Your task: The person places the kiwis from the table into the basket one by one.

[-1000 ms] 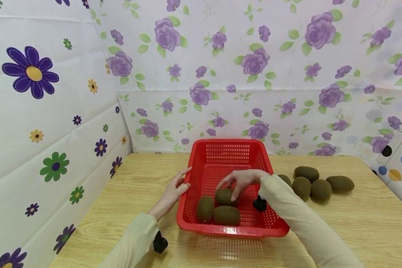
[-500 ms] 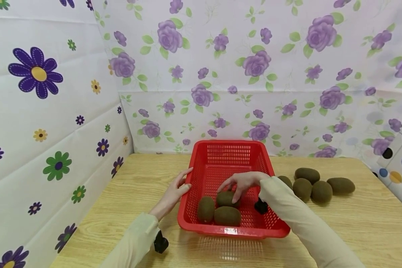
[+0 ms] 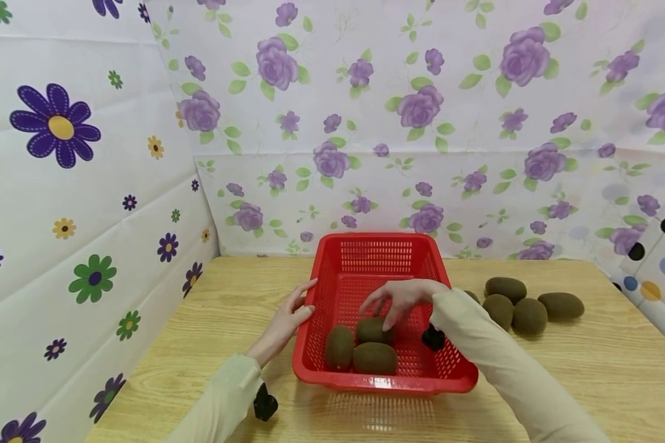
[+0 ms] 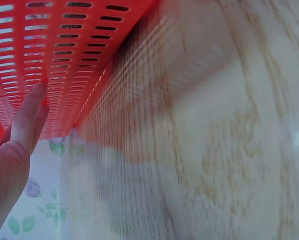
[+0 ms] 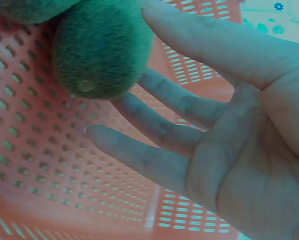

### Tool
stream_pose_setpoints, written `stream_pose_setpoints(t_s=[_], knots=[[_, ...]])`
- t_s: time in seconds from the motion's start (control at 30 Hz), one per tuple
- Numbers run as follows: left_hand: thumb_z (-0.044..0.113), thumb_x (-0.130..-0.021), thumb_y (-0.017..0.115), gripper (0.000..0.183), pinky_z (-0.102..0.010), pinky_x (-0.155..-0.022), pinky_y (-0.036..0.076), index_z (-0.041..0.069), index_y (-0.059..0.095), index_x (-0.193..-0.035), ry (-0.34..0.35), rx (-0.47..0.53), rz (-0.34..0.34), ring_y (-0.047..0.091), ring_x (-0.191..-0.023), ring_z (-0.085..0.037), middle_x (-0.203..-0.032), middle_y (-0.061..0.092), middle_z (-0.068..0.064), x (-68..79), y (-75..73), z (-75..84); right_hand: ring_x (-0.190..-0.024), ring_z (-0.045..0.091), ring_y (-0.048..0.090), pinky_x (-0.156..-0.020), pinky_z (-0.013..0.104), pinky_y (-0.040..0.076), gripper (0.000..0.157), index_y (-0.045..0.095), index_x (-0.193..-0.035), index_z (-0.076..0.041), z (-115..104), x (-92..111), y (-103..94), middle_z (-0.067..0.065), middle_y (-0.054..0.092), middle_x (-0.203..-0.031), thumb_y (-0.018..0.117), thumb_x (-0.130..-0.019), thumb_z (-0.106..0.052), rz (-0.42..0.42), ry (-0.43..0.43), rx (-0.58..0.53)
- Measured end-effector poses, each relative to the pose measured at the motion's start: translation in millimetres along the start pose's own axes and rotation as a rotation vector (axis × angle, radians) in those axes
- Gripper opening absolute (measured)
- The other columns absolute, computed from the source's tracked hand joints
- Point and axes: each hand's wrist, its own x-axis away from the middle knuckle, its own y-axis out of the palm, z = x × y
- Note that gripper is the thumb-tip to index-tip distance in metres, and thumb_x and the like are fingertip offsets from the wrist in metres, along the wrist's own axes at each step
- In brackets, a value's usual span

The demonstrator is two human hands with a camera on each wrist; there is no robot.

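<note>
A red plastic basket point(image 3: 385, 384) with slotted walls stands on the table. Inside it lie three brown fuzzy kiwis: one upright at the left point(image 3: 340, 347), one sideways in front point(image 3: 375, 358), and another point(image 3: 372, 330) just behind that. My right hand point(image 3: 404, 296) reaches over this rear kiwi, thumb on the near side and fingers beyond it. In the right wrist view its fingers point(image 5: 154, 132) are fairly straight, with fingertips right at the kiwi point(image 5: 104, 50). My left hand point(image 3: 279, 323) rests against the basket's left side, its fingers point(image 4: 27, 117) extended along the outer wall.
Several more kiwis point(image 3: 529, 317) lie on the wooden table point(image 3: 587, 363) right of the basket, one partly hidden by the right sleeve point(image 3: 460, 314). Flower-print cloth point(image 3: 366, 123) hangs behind the table and along its left side.
My right hand has risen slightly off the rear kiwi, its thumb now higher on the fruit. The left hand and basket hold still; the head view shifts slightly.
</note>
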Motion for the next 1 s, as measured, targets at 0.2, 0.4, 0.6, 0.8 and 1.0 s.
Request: stream_pose_setpoints(t_s=[0.2, 0.4, 0.6, 0.8, 1.0], knots=[[0.003, -0.092, 0.047, 0.053, -0.043, -0.067, 0.051, 0.014, 0.03, -0.142, -0.002, 0.009, -0.002, 0.052, -0.096, -0.036, -0.12, 0.043, -0.025, 1.3, -0.4, 0.0, -0.107, 0.033, 0.049, -0.075, 0.045, 0.048, 0.047, 0.058, -0.122, -0.017, -15, 9, -3.4, 0.011, 0.053, -0.116, 0.069, -0.078, -0.004, 0.056, -0.018, 0.034], [0.003, -0.091, 0.048, 0.053, -0.042, -0.068, 0.051, 0.016, 0.034, -0.14, 0.001, -0.007, 0.006, 0.053, -0.095, -0.035, -0.118, 0.045, -0.024, 1.3, -0.1, 0.4, -0.103, 0.026, 0.051, -0.072, 0.04, 0.05, 0.044, 0.059, -0.119, -0.018, -27, 24, -5.1, 0.007, 0.055, -0.113, 0.07, -0.078, -0.007, 0.12, -0.048, 0.059], [0.003, -0.092, 0.048, 0.053, -0.042, -0.067, 0.051, 0.016, 0.033, -0.141, -0.002, -0.009, 0.003, 0.052, -0.097, -0.036, -0.118, 0.044, -0.025, 0.3, 0.9, 0.6, -0.096, 0.022, 0.057, -0.073, 0.038, 0.05, 0.042, 0.059, -0.12, -0.013, -31, 42, -8.5, 0.008, 0.057, -0.113, 0.069, -0.08, -0.009, 0.178, -0.16, 0.068], [0.003, -0.092, 0.046, 0.054, -0.043, -0.067, 0.051, 0.015, 0.029, -0.142, -0.006, 0.005, -0.008, 0.052, -0.097, -0.038, -0.12, 0.042, -0.026, -0.1, 1.6, 0.9, -0.099, 0.026, 0.056, -0.076, 0.039, 0.049, 0.039, 0.058, -0.119, -0.007, -23, 63, -13.9, 0.011, 0.058, -0.111, 0.067, -0.082, -0.009, 0.264, -0.263, 0.028], [0.003, -0.092, 0.047, 0.052, -0.043, -0.066, 0.051, 0.017, 0.033, -0.14, -0.008, 0.007, -0.001, 0.054, -0.094, -0.033, -0.117, 0.044, -0.024, 0.0, 0.7, 0.6, -0.096, 0.025, 0.057, -0.077, 0.042, 0.048, 0.034, 0.057, -0.119, -0.005, -10, 87, -19.1, 0.012, 0.057, -0.111, 0.063, -0.085, -0.012, 0.391, -0.266, 0.001]])
